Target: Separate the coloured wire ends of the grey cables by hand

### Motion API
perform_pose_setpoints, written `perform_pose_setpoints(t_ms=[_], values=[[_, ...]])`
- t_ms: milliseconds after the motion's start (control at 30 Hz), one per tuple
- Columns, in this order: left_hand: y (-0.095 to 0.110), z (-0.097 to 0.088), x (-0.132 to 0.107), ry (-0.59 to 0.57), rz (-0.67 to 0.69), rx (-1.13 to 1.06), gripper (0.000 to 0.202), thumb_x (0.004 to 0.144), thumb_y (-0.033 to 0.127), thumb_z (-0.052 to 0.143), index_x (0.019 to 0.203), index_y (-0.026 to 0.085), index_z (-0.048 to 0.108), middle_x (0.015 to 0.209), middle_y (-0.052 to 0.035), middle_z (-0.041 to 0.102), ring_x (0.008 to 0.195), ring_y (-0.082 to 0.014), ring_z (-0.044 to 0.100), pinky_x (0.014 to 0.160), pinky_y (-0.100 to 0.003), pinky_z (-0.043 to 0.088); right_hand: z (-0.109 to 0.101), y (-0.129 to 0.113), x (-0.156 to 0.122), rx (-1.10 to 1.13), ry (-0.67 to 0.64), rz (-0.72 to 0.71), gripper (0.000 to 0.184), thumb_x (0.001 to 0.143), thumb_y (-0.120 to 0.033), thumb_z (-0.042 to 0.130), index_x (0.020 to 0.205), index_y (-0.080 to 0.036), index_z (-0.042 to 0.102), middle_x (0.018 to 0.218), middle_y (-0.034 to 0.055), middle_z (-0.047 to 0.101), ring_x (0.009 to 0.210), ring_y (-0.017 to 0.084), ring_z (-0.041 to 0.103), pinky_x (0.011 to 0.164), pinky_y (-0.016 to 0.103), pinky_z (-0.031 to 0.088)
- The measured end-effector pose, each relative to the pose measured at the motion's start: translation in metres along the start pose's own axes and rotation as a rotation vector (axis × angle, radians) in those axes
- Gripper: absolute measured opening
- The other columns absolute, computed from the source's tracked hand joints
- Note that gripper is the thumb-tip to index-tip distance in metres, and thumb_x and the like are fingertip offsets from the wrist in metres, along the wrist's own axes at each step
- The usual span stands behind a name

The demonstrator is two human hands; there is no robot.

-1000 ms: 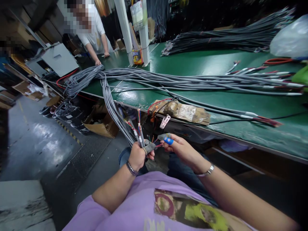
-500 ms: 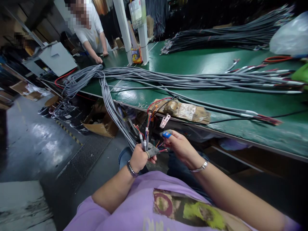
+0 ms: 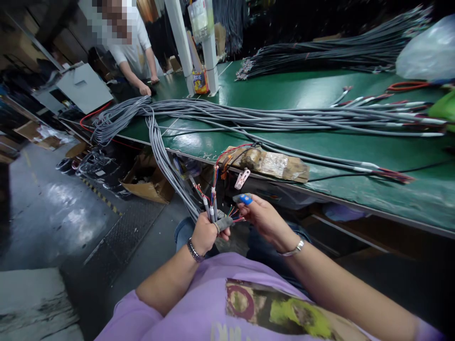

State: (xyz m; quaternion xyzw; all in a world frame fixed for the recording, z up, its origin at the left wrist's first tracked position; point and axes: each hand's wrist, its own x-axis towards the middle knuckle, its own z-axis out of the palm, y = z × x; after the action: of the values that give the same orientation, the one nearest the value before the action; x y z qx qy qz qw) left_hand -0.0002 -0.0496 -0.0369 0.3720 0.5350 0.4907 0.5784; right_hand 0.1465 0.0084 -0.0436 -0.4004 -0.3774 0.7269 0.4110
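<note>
My left hand [image 3: 205,233] is closed around the ends of several grey cables [image 3: 164,163], a grey cover on its thumb. The cables run down to it from over the table edge. Thin coloured wires [image 3: 214,182] with bare copper tips stick up out of the fist, and more fan out to its right. My right hand [image 3: 268,221] is just right of these wires, thumb and fingers pinched together, with blue and grey coverings on the fingertips. Red wire ends reach its lower fingers; whether the pinch holds one is hidden.
A long bundle of grey cables [image 3: 241,113] lies along the green table [image 3: 320,156]. Cardboard with tape [image 3: 273,165] and a pink clip [image 3: 242,179] are at its front edge. Black cables [image 3: 320,54] lie behind. Another person's hand [image 3: 144,90] touches the table's far left.
My right hand has moved slightly left, closer to the wires. My left hand keeps its grip on the cables, and the wire ends have shifted a little left.
</note>
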Motion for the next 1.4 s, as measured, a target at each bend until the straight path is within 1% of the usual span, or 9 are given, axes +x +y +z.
perform_pose_setpoints(t_ms=[100, 233, 400, 533, 667, 933, 1033, 1200, 1400], values=[[-0.001, 0.000, 0.000, 0.043, 0.004, -0.018, 0.040, 0.062, 0.046, 0.077, 0.054, 0.013, 0.054, 0.045, -0.0001, 0.058, 0.035, -0.0085, 0.051, 0.036, -0.019, 0.041, -0.006, 0.000, -0.004, 0.010, -0.073, 0.088, 0.041, 0.062, -0.054, 0.075, 0.076, -0.018, 0.061, 0.069, -0.0018, 0.056, 0.057, 0.009, 0.044, 0.057, 0.024, 0.039], [-0.003, 0.001, 0.001, 0.050, 0.010, -0.026, 0.040, 0.062, 0.046, 0.077, 0.055, 0.014, 0.055, 0.045, 0.0001, 0.058, 0.035, -0.0087, 0.050, 0.037, -0.020, 0.042, -0.003, 0.002, -0.011, -0.067, -0.143, 0.111, 0.040, 0.060, -0.050, 0.078, 0.073, -0.016, 0.060, 0.063, -0.0032, 0.052, 0.055, 0.007, 0.041, 0.054, 0.023, 0.034], [-0.004, 0.001, -0.001, 0.025, 0.016, 0.013, 0.040, 0.063, 0.046, 0.076, 0.054, 0.014, 0.055, 0.044, 0.0003, 0.057, 0.035, -0.0086, 0.050, 0.038, -0.020, 0.041, 0.004, 0.002, -0.011, -0.153, -0.153, 0.068, 0.041, 0.058, -0.051, 0.078, 0.066, -0.017, 0.057, 0.058, -0.0040, 0.050, 0.053, 0.008, 0.040, 0.052, 0.024, 0.032], [-0.004, 0.000, -0.002, 0.021, 0.005, 0.021, 0.039, 0.062, 0.046, 0.077, 0.056, 0.014, 0.055, 0.045, 0.0007, 0.057, 0.035, -0.0084, 0.050, 0.038, -0.020, 0.042, 0.005, 0.002, -0.010, -0.162, -0.164, 0.040, 0.040, 0.055, -0.048, 0.080, 0.067, -0.017, 0.059, 0.061, -0.0024, 0.055, 0.056, 0.010, 0.043, 0.053, 0.025, 0.034], [-0.005, 0.000, -0.001, 0.032, -0.005, 0.016, 0.040, 0.061, 0.047, 0.077, 0.057, 0.014, 0.056, 0.045, 0.0006, 0.058, 0.036, -0.0084, 0.050, 0.039, -0.020, 0.042, 0.003, 0.002, -0.013, -0.171, -0.171, 0.008, 0.036, 0.058, -0.046, 0.079, 0.069, -0.016, 0.062, 0.063, -0.0008, 0.058, 0.059, 0.011, 0.046, 0.056, 0.026, 0.036], [-0.004, 0.004, -0.001, -0.008, -0.036, 0.045, 0.042, 0.060, 0.049, 0.077, 0.054, 0.014, 0.054, 0.044, 0.0006, 0.056, 0.036, -0.0085, 0.050, 0.039, -0.021, 0.042, 0.004, 0.004, -0.014, -0.081, -0.137, -0.017, 0.025, 0.065, -0.039, 0.075, 0.071, -0.019, 0.062, 0.065, -0.0009, 0.061, 0.060, 0.012, 0.050, 0.060, 0.026, 0.039], [-0.004, 0.004, -0.001, 0.005, -0.028, 0.035, 0.042, 0.060, 0.048, 0.077, 0.053, 0.014, 0.054, 0.044, 0.0007, 0.055, 0.036, -0.0085, 0.049, 0.038, -0.021, 0.042, 0.003, 0.006, -0.010, -0.042, -0.136, 0.030, 0.023, 0.065, -0.036, 0.075, 0.070, -0.019, 0.061, 0.064, -0.0016, 0.060, 0.059, 0.011, 0.050, 0.059, 0.025, 0.038], [-0.004, 0.002, 0.000, 0.048, -0.006, 0.010, 0.041, 0.062, 0.048, 0.076, 0.054, 0.014, 0.054, 0.045, -0.0003, 0.057, 0.036, -0.0088, 0.050, 0.038, -0.021, 0.041, 0.001, 0.005, -0.009, -0.031, -0.086, 0.079, 0.028, 0.065, -0.041, 0.075, 0.074, -0.018, 0.062, 0.067, -0.0011, 0.060, 0.057, 0.010, 0.048, 0.056, 0.024, 0.038], [-0.004, 0.002, 0.000, 0.030, 0.001, 0.024, 0.043, 0.061, 0.050, 0.076, 0.053, 0.014, 0.053, 0.044, 0.0003, 0.056, 0.035, -0.0084, 0.049, 0.038, -0.020, 0.040, 0.004, -0.001, -0.011, -0.152, -0.151, 0.020, 0.031, 0.061, -0.042, 0.078, 0.070, -0.017, 0.061, 0.064, -0.0012, 0.059, 0.057, 0.010, 0.048, 0.055, 0.024, 0.036]])
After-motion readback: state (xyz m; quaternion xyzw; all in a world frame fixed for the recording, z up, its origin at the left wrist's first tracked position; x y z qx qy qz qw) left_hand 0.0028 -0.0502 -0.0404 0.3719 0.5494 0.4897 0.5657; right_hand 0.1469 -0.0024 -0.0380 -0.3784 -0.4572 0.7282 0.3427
